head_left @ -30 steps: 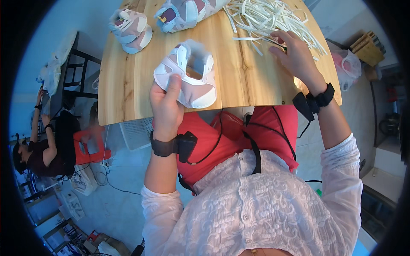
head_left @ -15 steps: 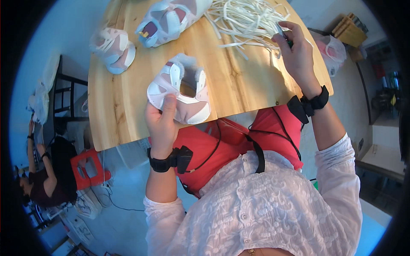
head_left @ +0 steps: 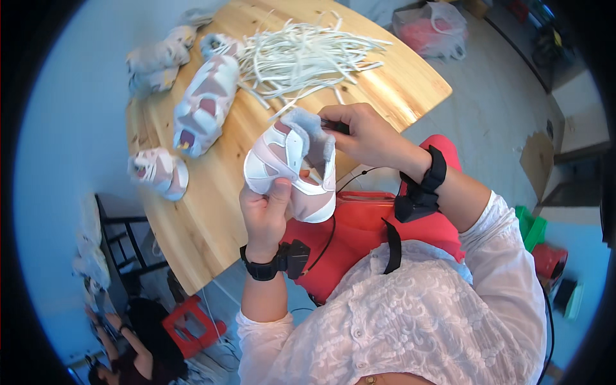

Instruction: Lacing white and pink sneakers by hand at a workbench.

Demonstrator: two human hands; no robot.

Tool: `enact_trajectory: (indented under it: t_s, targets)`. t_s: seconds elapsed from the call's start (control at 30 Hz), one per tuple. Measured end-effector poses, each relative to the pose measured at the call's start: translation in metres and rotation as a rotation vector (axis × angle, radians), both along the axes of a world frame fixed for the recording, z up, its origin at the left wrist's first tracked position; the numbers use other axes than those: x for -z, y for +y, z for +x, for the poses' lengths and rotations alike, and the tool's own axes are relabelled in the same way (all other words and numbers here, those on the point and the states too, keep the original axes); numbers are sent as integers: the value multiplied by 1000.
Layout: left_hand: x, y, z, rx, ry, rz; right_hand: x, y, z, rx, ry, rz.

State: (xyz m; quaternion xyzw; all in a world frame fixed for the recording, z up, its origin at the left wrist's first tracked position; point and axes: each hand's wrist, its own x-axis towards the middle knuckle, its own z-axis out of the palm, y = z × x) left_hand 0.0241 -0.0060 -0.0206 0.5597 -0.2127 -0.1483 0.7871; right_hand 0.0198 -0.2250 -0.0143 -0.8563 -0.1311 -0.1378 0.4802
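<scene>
A white and pale pink baby shoe (head_left: pixel 276 154) with a grey fleece lining is held up over the table's front edge. My left hand (head_left: pixel 264 215) grips it with the thumb on the outside; some fingers are hidden behind or inside it. No lace shows in its open front. My right hand (head_left: pixel 372 135) is closed around a small dark-handled tool (head_left: pixel 335 126) right beside the shoe's collar. The tool's tip is hidden, so I cannot tell its kind. Beyond the shoe lies a loose heap of white flat laces (head_left: pixel 308 61).
On the wooden table (head_left: pixel 202 237), several more white and pink shoes stand at the left: a small one (head_left: pixel 160 173), a row (head_left: pixel 208 106) and a stack (head_left: pixel 157 64). A plastic bag (head_left: pixel 433 32) is on the floor beyond. Another person (head_left: pixel 141 353) and a red stool (head_left: pixel 192 327) are lower left.
My right hand has come from beside the laces to the shoe's collar, bringing the small tool. The shoe stays in my left hand, slightly lifted and tilted. The view has turned.
</scene>
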Motion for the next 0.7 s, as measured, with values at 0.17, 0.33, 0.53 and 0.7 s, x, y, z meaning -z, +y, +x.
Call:
enact_trajectory:
  t_s: [0.17,0.33,0.53,0.7]
  targets:
    - [5,-44,-14,-15,-34,-292,0,-39,-46,136,252,536]
    - [3,-67,-15,-82,229,-604,-6,-106,-87,466,119,572]
    - [-3,-89,-43,224,507,-514,-47,-151,-111,457,-27,268]
    - [15,-110,-53,553,492,-517,-30,-88,-122,338,101,292]
